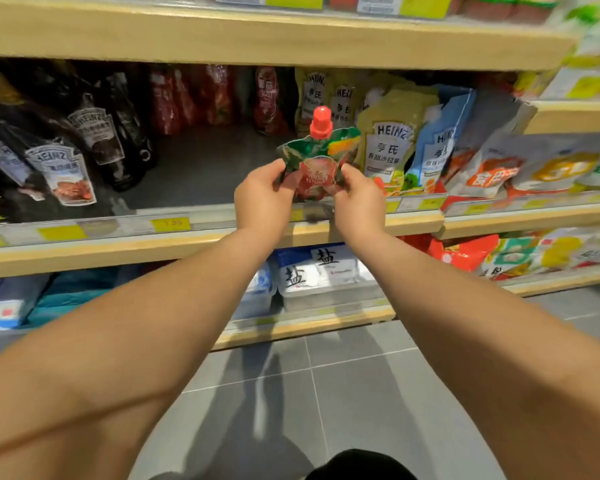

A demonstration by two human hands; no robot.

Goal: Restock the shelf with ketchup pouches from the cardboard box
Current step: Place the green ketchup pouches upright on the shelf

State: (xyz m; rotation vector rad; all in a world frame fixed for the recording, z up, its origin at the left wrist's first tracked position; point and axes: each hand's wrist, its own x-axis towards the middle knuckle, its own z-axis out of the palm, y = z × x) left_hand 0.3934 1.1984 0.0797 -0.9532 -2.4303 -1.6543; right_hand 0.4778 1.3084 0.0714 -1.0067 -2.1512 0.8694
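A green and red ketchup pouch [317, 161] with a red screw cap is held upright in front of the middle shelf [194, 237]. My left hand [262, 197] grips its lower left edge and my right hand [359, 199] grips its lower right edge. Behind the pouch the shelf floor shows a bare gap [205, 168]. More red pouches [194, 98] stand at the back of that gap. The cardboard box is not in view.
Dark Heinz sauce pouches [59, 168] fill the shelf's left, yellow and blue Heinz pouches [392, 147] its right. Salt packs [319, 271] sit on the shelf below. An upper shelf board [257, 39] overhangs. Grey floor tiles [326, 393] lie underneath.
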